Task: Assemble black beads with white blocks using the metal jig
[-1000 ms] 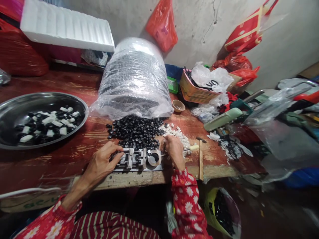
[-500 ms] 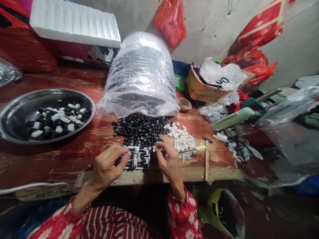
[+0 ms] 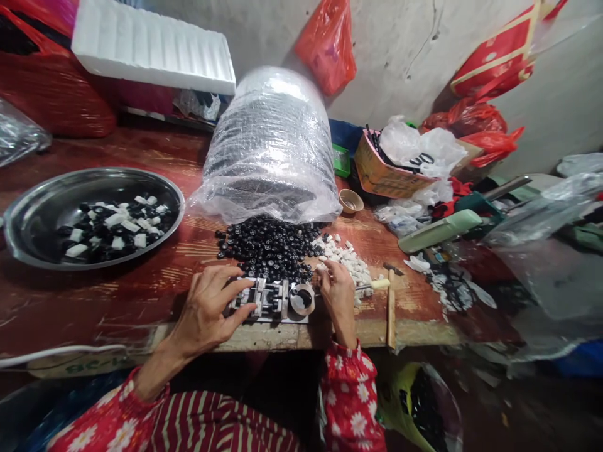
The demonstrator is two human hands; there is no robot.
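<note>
My left hand [image 3: 207, 304] rests at the left end of a small metal jig [image 3: 274, 300], thumb and forefinger on either side of its end. The jig has rods, blocks and a round ring [image 3: 301, 299] at its right end. My right hand [image 3: 338, 292] is to the right of the ring, at the near edge of a heap of small white plastic pieces [image 3: 346, 256]. Its fingertips are pinched together, with what looks like one white piece at their tips. Behind the jig lies a pile of small round black parts [image 3: 268, 248].
A steel basin [image 3: 35, 251] of black and white parts stands left. A plastic-wrapped bundle [image 3: 271, 138] rises behind the black pile. To the right lie a hammer [image 3: 391, 307], a screwdriver-like tool [image 3: 377, 284] and a pale green object [image 3: 440, 229]. A small bowl [image 3: 351, 201] stands farther back.
My right hand has moved right, off the jig's right end to the white pieces, uncovering the ring. My left hand has shifted slightly right along the jig. The view has turned a little.
</note>
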